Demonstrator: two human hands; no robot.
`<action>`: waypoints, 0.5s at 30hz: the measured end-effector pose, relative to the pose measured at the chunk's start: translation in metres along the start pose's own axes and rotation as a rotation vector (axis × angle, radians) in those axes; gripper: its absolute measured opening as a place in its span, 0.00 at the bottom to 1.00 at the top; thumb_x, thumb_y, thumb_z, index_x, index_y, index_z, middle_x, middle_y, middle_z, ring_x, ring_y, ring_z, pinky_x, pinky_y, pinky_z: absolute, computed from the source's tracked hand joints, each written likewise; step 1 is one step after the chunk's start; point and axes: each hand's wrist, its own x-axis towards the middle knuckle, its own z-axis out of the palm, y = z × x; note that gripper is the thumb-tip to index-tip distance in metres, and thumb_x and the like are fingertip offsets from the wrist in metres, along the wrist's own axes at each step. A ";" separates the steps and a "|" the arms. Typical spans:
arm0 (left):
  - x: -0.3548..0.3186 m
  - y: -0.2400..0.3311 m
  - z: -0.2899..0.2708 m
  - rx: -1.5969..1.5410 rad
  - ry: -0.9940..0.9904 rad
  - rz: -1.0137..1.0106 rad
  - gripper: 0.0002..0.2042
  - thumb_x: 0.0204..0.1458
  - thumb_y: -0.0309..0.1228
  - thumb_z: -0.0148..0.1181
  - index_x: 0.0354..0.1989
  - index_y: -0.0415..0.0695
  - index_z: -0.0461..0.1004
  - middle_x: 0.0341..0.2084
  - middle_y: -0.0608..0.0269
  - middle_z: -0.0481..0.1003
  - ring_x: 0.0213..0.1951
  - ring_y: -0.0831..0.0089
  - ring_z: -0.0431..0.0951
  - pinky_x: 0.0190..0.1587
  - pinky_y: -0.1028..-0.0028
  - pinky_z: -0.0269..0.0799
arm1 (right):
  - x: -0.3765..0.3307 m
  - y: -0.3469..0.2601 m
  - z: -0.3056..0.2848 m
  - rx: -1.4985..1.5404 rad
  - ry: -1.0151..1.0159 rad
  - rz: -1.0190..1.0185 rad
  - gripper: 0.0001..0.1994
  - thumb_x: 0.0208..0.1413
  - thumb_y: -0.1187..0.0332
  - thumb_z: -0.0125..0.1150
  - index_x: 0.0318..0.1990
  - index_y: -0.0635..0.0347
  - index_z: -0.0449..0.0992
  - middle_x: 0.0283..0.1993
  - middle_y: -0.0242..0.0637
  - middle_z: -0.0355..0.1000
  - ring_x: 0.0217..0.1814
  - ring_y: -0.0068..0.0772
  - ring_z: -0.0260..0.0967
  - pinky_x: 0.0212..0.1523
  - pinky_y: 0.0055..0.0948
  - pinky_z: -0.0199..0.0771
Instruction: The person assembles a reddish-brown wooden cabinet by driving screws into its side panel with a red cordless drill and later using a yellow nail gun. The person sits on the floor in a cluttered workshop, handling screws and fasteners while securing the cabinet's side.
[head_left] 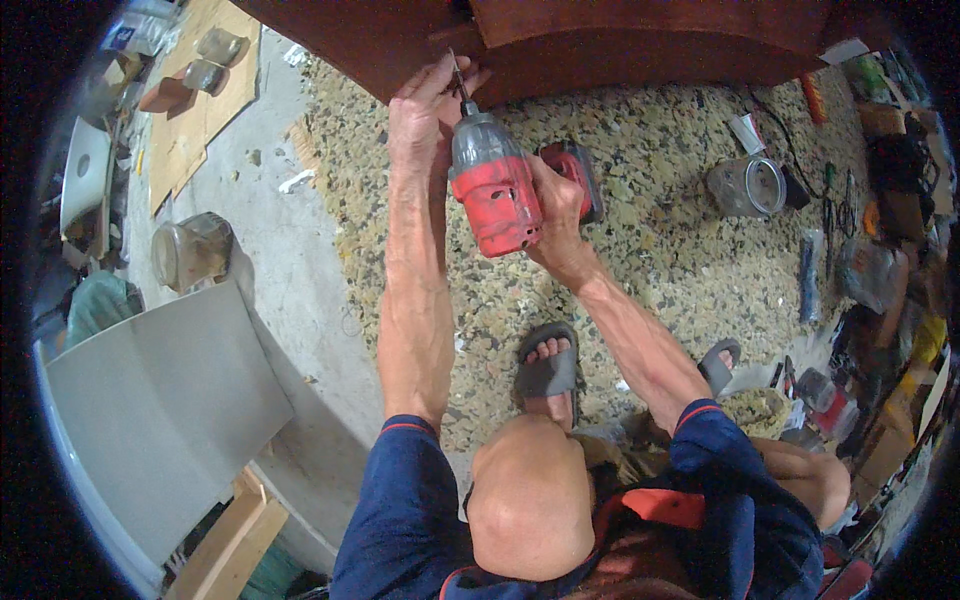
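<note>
My right hand [562, 205] is wrapped round the grip of a red and grey cordless drill [497, 195], whose nose points up and away from me. A thin dark bit [461, 82] runs from its chuck toward the lower side of a reddish-brown wooden piece [640, 65]. Close about the bit's far end, my left hand [435, 95] has its fingers drawn together. Whatever they pinch there is too small to make out. Below the grip, the drill's dark battery [592, 185] shows beside my right hand.
A speckled stone-patterned floor [660, 260] lies beneath. To the right stand a clear jar [750, 187] and cluttered tools. At left are another jar [190, 250], a cardboard sheet [225, 110] and a large grey panel [165, 390]. My sandaled foot [548, 365] is below the drill.
</note>
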 end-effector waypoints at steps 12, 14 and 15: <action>0.002 -0.002 0.004 0.025 0.016 0.018 0.13 0.59 0.34 0.62 0.39 0.34 0.75 0.40 0.50 0.77 0.51 0.54 0.78 0.58 0.58 0.74 | -0.002 0.005 0.006 0.030 -0.025 0.092 0.26 0.39 0.69 0.71 0.49 0.64 0.72 0.32 0.48 0.74 0.31 0.52 0.76 0.29 0.40 0.72; 0.001 -0.002 0.006 0.021 0.028 0.013 0.13 0.58 0.35 0.62 0.39 0.34 0.75 0.39 0.51 0.77 0.51 0.54 0.78 0.57 0.57 0.75 | -0.002 0.005 0.008 0.063 -0.034 0.114 0.26 0.38 0.69 0.72 0.49 0.63 0.72 0.32 0.47 0.74 0.31 0.52 0.76 0.29 0.40 0.72; 0.002 -0.001 0.006 0.013 0.028 0.016 0.13 0.58 0.35 0.63 0.40 0.34 0.75 0.39 0.52 0.77 0.52 0.54 0.78 0.56 0.58 0.75 | -0.002 0.005 0.008 0.087 -0.040 0.128 0.26 0.38 0.69 0.72 0.49 0.63 0.72 0.31 0.47 0.74 0.31 0.51 0.76 0.29 0.39 0.72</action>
